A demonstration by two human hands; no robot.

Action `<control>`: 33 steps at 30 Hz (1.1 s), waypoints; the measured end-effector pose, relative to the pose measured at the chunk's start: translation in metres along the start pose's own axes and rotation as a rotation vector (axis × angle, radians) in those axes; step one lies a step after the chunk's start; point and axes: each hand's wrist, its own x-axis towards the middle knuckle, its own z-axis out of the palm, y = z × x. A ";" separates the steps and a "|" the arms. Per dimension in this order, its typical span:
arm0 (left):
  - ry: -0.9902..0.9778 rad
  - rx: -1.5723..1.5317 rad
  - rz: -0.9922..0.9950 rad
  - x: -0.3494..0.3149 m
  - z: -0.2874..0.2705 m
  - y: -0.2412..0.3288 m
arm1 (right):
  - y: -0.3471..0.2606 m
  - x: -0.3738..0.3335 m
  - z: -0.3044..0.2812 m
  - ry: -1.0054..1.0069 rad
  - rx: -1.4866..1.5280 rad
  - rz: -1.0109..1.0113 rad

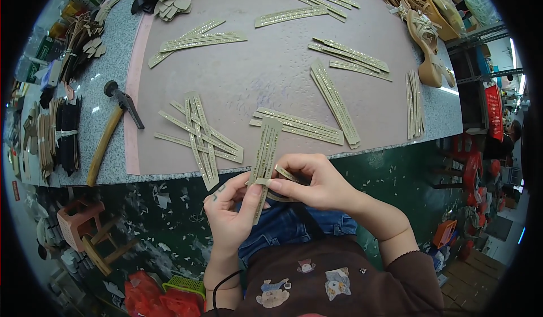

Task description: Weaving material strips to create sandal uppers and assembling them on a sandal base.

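Note:
My left hand [233, 206] is closed on a beige shoe strap [266, 147] studded with rows of gold, which stands nearly upright near the table's front edge. The thumb presses on its lower part. My right hand [313, 182] pinches a narrow strip [287, 174] that crosses the strap and curls back under the fingers. Where the two meet is partly hidden by the fingertips. Just beyond my hands lies a group of similar studded straps [302, 128]. To the left, several more straps [198, 133] lie crossed over each other.
More straps [203, 41] lie in groups on the mat [249, 74]. A hammer [107, 130] rests on the stone tabletop at left, near bundled dark strips [67, 136]. A wedge sandal [424, 45] stands at right. A stool [82, 223] is on the floor at left.

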 end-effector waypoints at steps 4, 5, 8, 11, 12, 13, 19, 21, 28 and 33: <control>-0.036 -0.055 -0.019 0.000 -0.004 -0.003 | 0.003 0.001 0.007 0.017 0.074 -0.050; -0.027 -0.052 -0.016 -0.002 -0.006 -0.003 | 0.003 0.001 0.009 0.007 0.076 -0.052; -0.016 -0.010 0.058 -0.006 -0.008 -0.006 | 0.003 -0.004 0.011 0.050 0.027 -0.080; 0.002 0.112 0.209 -0.005 -0.009 -0.007 | 0.001 -0.007 0.016 0.098 -0.054 -0.106; 0.014 0.220 0.334 -0.004 -0.010 -0.007 | 0.000 -0.008 0.018 0.133 -0.118 -0.121; 0.027 0.329 0.457 -0.004 -0.011 -0.006 | -0.002 -0.009 0.020 0.168 -0.181 -0.137; -0.036 0.464 0.500 0.000 -0.018 0.011 | -0.009 -0.004 0.026 0.154 -0.210 -0.177; -0.060 0.401 0.463 0.000 -0.022 0.011 | -0.010 -0.004 0.027 0.136 -0.145 -0.147; -0.174 0.255 0.381 0.002 -0.023 0.007 | -0.004 -0.008 0.029 0.134 0.061 -0.029; -0.048 0.243 0.400 0.001 -0.014 -0.003 | 0.007 -0.001 0.031 0.131 0.006 -0.123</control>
